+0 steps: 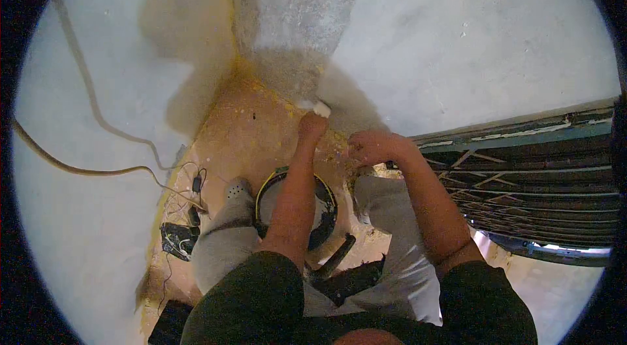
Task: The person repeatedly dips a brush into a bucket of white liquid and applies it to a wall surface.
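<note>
Apparently, the left hand is holding a pale tool at the base of the wall

At the far left, a cable is curving past the side wall toward a cluttered strip of floor. Next, a grey shoe is standing on that floor, and a round bucket is sitting between the person's legs, partly hidden under the left forearm.

Beyond the bucket, the left hand is keeping its fingers folded around the pale tool; its exact kind is too small to tell. For good work here, I am judging that a firm wrist, even pressure and short strokes along the corner would be helping most. The arms' shadow is falling over this spot, so leaning aside would probably be giving a better view. As for its place, the pale tool is poking out just past the far side of the fist, close to the grey patch; whether it is touching the wall, I cannot tell.

Farther right, the right hand is hanging near the right knee, its fingers bent; I cannot tell whether it is pinching anything. At the far right, a metal grille is running beside the wall.
</note>
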`<state>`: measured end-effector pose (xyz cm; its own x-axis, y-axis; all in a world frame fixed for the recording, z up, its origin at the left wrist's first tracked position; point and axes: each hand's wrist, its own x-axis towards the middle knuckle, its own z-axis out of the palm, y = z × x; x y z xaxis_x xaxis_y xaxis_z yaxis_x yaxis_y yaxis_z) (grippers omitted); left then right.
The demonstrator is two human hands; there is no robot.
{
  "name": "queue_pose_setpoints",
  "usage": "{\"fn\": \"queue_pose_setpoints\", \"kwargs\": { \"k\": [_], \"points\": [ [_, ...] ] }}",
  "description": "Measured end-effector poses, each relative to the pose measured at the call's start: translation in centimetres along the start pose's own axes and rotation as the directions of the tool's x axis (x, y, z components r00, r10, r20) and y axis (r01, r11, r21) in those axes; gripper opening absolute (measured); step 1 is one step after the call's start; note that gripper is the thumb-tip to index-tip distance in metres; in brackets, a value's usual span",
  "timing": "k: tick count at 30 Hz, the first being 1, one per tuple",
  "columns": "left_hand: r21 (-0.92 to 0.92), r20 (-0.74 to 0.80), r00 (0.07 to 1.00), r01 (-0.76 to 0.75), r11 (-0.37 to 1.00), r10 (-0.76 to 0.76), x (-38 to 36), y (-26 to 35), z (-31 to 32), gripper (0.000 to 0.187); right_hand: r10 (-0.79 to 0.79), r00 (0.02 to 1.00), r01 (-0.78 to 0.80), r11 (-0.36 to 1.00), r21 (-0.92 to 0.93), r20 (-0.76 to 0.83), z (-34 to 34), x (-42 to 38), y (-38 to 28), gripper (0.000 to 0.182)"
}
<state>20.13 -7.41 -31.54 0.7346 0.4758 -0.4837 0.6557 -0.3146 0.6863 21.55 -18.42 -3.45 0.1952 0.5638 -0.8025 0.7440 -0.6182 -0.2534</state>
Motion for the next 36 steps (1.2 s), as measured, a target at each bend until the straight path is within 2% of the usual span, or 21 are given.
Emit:
{"fn": "queue_pose_setpoints", "kwargs": {
  "k": [2,3,4,5,6,7,8,9,10,11,13,15,16,18,20,21,26,30,32,34,36],
  "points": [
    [-0.024,-0.116,0.986,-0.126,0.992,0.123,-3.7,3.8,-3.8,0.040,-0.024,0.999,0.025,0.999,-0.020,0.036,0.6,0.0,0.9,0.038],
    [-0.020,-0.116,0.986,-0.125,0.992,0.122,-5.0,4.7,-5.0,0.040,-0.087,0.990,0.085,0.996,-0.016,-0.107,1.6,0.3,2.1,0.038],
    [-0.126,-0.156,0.986,-0.074,0.989,0.054,-6.1,5.2,-5.7,0.040,-0.146,0.957,0.146,0.989,-0.022,-0.250,1.6,-0.1,1.9,0.038],
    [-0.230,-0.190,0.982,-0.028,0.973,-0.017,-6.9,5.7,-6.4,0.039,-0.151,0.955,0.151,0.988,-0.020,-0.255,1.4,-0.2,1.8,0.038],
    [-0.222,-0.195,0.981,-0.031,0.975,-0.014,-6.6,5.0,-6.5,0.039,-0.064,0.984,0.067,0.998,0.013,-0.164,0.0,-1.4,-0.1,0.039],
    [-0.159,-0.219,0.951,-0.257,0.953,0.219,-5.9,3.4,-6.6,0.034,0.024,0.997,-0.021,0.999,0.042,-0.068,-0.9,-2.5,-1.3,0.040],
    [-0.091,-0.223,0.869,-0.470,0.878,0.442,-5.6,2.1,-6.9,0.030,0.020,0.997,-0.016,0.999,0.051,-0.075,-1.1,-3.1,-1.5,0.040],
    [-0.080,-0.219,0.866,-0.475,0.876,0.449,-6.3,2.2,-8.3,0.030,-0.017,0.993,0.028,0.994,0.104,-0.113,-1.2,-3.7,-1.6,0.041],
    [-0.449,-0.156,0.936,-0.351,0.822,0.314,-7.8,3.0,-10.4,0.024,-0.049,0.987,0.073,0.985,0.157,-0.150,-1.1,-4.0,-1.5,0.042],
    [-0.747,-0.036,0.978,-0.162,0.644,0.203,-8.9,3.6,-11.7,0.020,-0.045,0.986,0.072,0.983,0.168,-0.158,-0.3,-3.5,-0.4,0.042],
    [-0.736,0.016,0.973,-0.145,0.661,0.231,-9.0,4.1,-12.6,0.017,-0.152,0.959,0.161,0.987,0.015,-0.239,1.1,-2.2,1.3,0.044],
    [-0.732,0.057,0.965,-0.133,0.668,0.255,-8.0,4.1,-12.4,0.016,-0.082,0.978,0.095,0.994,0.062,-0.190,0.5,-3.4,0.7,0.046],
    [-0.738,0.102,0.975,-0.060,0.672,0.198,-6.6,3.1,-10.9,0.017,-0.015,0.991,0.029,0.994,0.104,-0.132,0.1,-4.0,0.2,0.047],
    [-0.743,0.153,0.978,0.019,0.668,0.141,-4.4,1.6,-7.9,0.019,-0.031,0.992,0.038,0.998,0.058,-0.124,0.8,-3.1,1.3,0.048],
    [-0.597,0.219,0.975,0.099,0.796,0.043,-3.1,1.1,-5.0,0.023,-0.046,0.993,0.047,0.999,0.006,-0.105,1.1,-2.8,1.9,0.048],
    [-0.604,0.224,0.974,0.106,0.790,0.041,-2.8,1.1,-4.1,0.023,-0.052,0.991,0.055,0.998,0.028,-0.121,1.0,-2.9,1.8,0.048],
    [-0.329,0.112,0.987,0.145,0.933,-0.114,-2.4,0.6,-0.9,0.032,-0.002,0.995,0.008,0.998,0.064,-0.101,-0.9,-4.1,-0.6,0.048],
    [-0.124,0.009,0.983,0.183,0.975,-0.184,-2.7,0.8,-0.7,0.043,-0.026,0.994,0.037,0.993,0.108,-0.102,-0.9,-3.7,-0.3,0.047],
    [-0.094,-0.027,0.996,-0.091,0.991,0.089,-3.0,2.0,-1.4,0.043,-0.063,0.990,0.078,0.990,0.116,-0.128,0.2,-2.8,0.9,0.047],
    [0.006,-0.026,0.990,-0.135,0.991,0.135,-1.6,2.7,-1.2,0.043,-0.167,0.970,0.177,0.983,0.040,-0.179,0.5,-2.7,1.4,0.049],
    [0.108,-0.017,0.982,-0.185,0.977,0.188,-2.3,4.3,-1.9,0.043,-0.161,0.973,0.172,0.984,0.050,-0.166,0.2,-3.1,1.5,0.049]
  ]
}}
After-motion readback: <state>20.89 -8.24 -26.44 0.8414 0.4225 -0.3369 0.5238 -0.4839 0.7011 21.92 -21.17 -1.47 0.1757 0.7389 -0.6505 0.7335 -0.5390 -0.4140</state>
